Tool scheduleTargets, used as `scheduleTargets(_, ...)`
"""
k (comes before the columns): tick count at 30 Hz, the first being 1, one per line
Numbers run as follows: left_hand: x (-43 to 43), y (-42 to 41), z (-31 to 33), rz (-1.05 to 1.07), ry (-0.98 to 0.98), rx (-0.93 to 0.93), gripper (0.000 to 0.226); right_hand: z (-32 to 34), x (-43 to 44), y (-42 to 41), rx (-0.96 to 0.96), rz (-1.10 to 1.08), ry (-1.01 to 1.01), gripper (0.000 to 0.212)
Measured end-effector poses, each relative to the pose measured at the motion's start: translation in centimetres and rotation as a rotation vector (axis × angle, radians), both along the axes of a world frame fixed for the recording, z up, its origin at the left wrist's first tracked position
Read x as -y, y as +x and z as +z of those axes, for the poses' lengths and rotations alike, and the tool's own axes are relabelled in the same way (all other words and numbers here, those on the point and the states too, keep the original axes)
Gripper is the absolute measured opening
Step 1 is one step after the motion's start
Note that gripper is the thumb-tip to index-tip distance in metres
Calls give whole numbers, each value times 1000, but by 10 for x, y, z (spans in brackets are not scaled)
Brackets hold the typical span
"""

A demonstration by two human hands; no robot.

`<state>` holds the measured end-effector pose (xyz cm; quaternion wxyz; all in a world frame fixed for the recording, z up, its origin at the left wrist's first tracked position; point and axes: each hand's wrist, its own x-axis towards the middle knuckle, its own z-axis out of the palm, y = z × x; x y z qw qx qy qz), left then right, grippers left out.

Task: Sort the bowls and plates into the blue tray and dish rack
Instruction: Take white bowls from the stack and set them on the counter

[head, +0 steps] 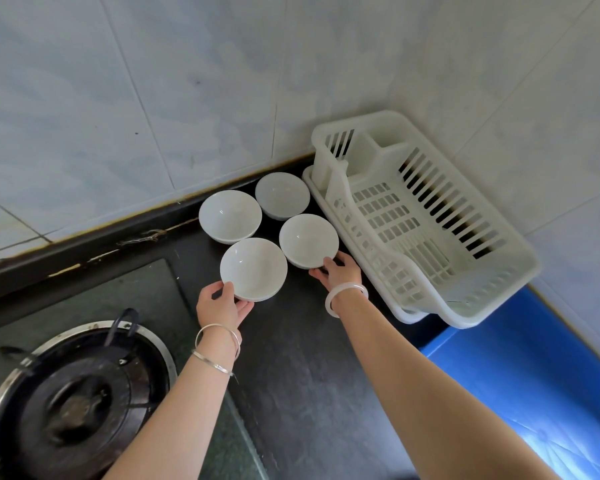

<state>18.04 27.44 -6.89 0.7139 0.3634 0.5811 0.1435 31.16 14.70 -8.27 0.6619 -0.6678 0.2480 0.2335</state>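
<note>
Several white bowls stand in a cluster on the dark counter. My left hand (pixel 220 304) grips the near rim of the front-left bowl (pixel 253 268), thumb on top and fingers underneath. My right hand (pixel 338 271) holds the near edge of the front-right bowl (pixel 308 240), thumb on its rim. Behind them are a back-left bowl (pixel 229 214) and a back-right bowl (pixel 282 195). The white dish rack (pixel 426 220) stands to the right, with nothing in it. The blue tray (pixel 534 382) lies at the lower right.
A gas stove burner (pixel 73 407) is set into the counter at the lower left. Tiled walls meet in the corner behind the bowls and the rack. The dark counter (pixel 302 375) stretches between my two forearms.
</note>
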Motion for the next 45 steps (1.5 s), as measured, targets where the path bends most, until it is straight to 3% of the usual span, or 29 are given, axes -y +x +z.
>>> scheduleTargets(7,10,-4,-5,36,24,80,32,14,5,-11,-59,65,38,45)
scheduleTargets(14,40,-27,-4,-138,126,55,42,34,41,-34,-36,203,1,33)
scheduleTargets(17,65,-40,2,-265,82,68,36,47,72,-53,9,288,-109,25)
scheduleTargets(23,135,-65,19,-768,126,67,30,73,159,-116,115,233,-383,21)
scheduleTargets(32,248,-102,33,-1448,619,31,27,75,304,-227,101,293,-847,21)
scheduleTargets(38,292,-126,29,-1646,662,4,37,63,347,-263,58,336,-1011,18)
scheduleTargets(45,296,-132,21,-1596,616,-20,44,55,345,-265,45,341,-1067,20)
